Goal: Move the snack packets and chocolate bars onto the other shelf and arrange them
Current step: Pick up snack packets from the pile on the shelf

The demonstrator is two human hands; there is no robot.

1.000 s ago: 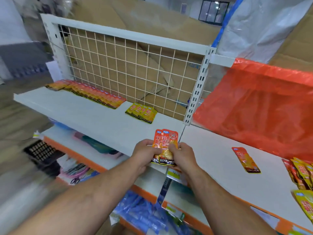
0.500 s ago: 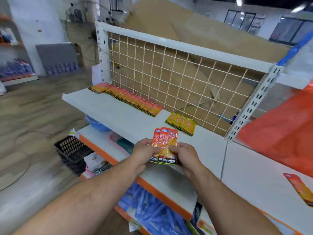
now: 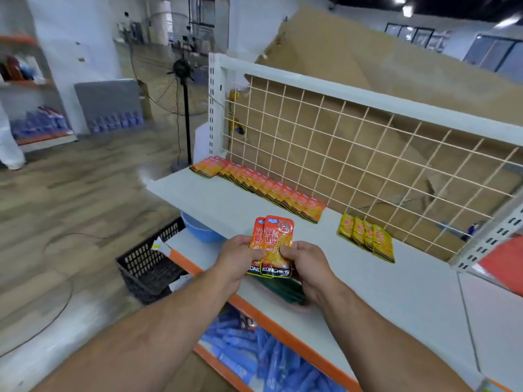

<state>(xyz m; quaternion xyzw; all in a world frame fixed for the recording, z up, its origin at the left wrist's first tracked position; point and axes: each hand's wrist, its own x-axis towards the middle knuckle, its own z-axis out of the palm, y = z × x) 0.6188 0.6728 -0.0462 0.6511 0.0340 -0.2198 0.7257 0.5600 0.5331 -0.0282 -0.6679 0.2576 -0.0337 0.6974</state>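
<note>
Both hands hold a small stack of orange snack packets (image 3: 274, 243) upright over the front edge of the white shelf (image 3: 223, 203). My left hand (image 3: 237, 257) grips the stack's left side, and my right hand (image 3: 305, 264) pinches its right side. Along the shelf's back, against the wire grid, lies a long overlapping row of orange packets (image 3: 263, 186). To its right sits a short row of yellow packets (image 3: 366, 240).
A wire grid back panel (image 3: 353, 165) closes the shelf's rear, with cardboard behind it. Below are a lower shelf with a blue bowl (image 3: 198, 229) and blue packets (image 3: 254, 360). A black crate (image 3: 150, 264) and a standing fan (image 3: 184, 89) are on the floor to the left.
The view has swung left along the shelf: the red plastic sheet and the right shelf's packets have slid out of view. Both hands keep their hold on the stack.
</note>
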